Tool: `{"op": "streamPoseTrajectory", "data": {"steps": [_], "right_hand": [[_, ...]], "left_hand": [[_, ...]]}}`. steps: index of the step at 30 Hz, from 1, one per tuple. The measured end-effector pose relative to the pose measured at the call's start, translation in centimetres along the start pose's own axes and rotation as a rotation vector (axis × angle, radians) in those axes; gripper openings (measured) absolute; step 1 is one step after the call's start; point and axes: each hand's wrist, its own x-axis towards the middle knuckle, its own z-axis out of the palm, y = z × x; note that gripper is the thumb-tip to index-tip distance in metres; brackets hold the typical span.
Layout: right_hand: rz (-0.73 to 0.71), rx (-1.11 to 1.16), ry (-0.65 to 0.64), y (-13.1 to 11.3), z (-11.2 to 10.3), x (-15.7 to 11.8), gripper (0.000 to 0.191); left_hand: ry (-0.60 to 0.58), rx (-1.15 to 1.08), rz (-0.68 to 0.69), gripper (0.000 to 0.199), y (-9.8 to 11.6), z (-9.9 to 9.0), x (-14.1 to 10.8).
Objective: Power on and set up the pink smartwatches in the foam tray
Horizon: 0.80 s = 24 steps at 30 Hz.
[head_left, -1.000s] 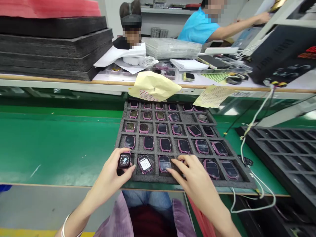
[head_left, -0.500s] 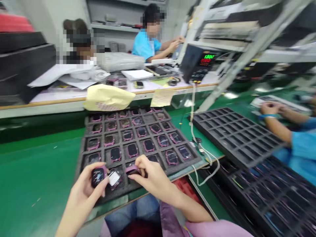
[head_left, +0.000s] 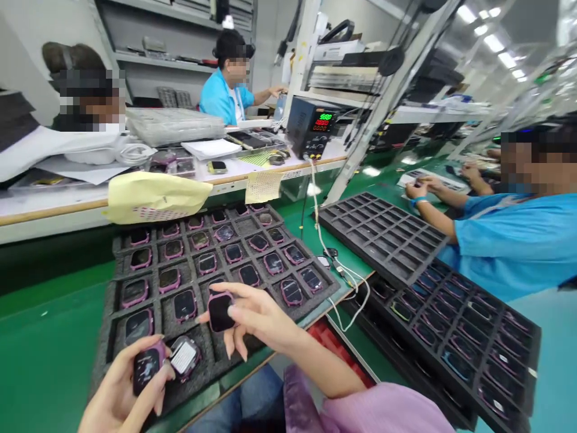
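Observation:
My left hand (head_left: 130, 382) is closed around a purple-rimmed smartwatch case (head_left: 147, 368) whose screen is lit with a watch face. Between thumb and fingers of my right hand (head_left: 252, 316) is a second purple smartwatch case (head_left: 220, 312), its dark screen facing me. Both hands are over the near side of a grey foam tray (head_left: 201, 337), whose compartments hold several similar cases. Close beside my left fingers, a case with a white label (head_left: 184, 356) lies in a near compartment. My right hand hides some compartments behind it.
An unfilled black divided tray (head_left: 383, 231) rests at the right, partly over another tray of watch cases (head_left: 478, 337). A white cable (head_left: 320, 222) runs down from a power supply (head_left: 311, 129). Yellow paper (head_left: 157, 195) hangs over the shelf edge. Co-workers in blue sit behind and at right.
My right hand has turned its watch case so the screen faces me. My left hand still holds the lit one. The camera view has swung to the right.

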Motion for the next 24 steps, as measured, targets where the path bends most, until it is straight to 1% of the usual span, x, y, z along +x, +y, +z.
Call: {"op": "streamPoseTrajectory", "data": {"steps": [2,4,6,8,14,19,24], "right_hand": [[0.005,0.052,-0.006,0.0,-0.1,0.2,0.050],[-0.009,0.064,0.021,-0.1,-0.2,0.4,0.040],[-0.015,0.063,0.058,-0.2,-0.3,0.5,0.035],[0.005,0.066,0.079,-0.3,-0.4,0.5,0.035],[0.106,0.032,0.081,-0.6,-0.5,0.6,0.040],[0.090,0.017,0.099,-0.4,-0.4,0.7,0.036],[0.072,-0.024,0.122,-0.2,-0.3,0.8,0.034]], "left_hand": [[0.020,-0.007,0.014,0.048,0.6,0.5,-0.1],[0.041,-0.004,0.032,0.044,1.1,1.0,-0.2],[0.051,0.010,0.050,0.039,1.5,1.4,0.0],[0.053,0.036,0.059,0.036,1.8,1.4,0.1],[0.043,0.165,0.119,0.023,2.6,1.2,0.2],[0.036,0.245,0.130,0.017,2.8,1.0,0.0],[0.007,0.237,0.119,0.016,2.5,0.7,0.1]]}}
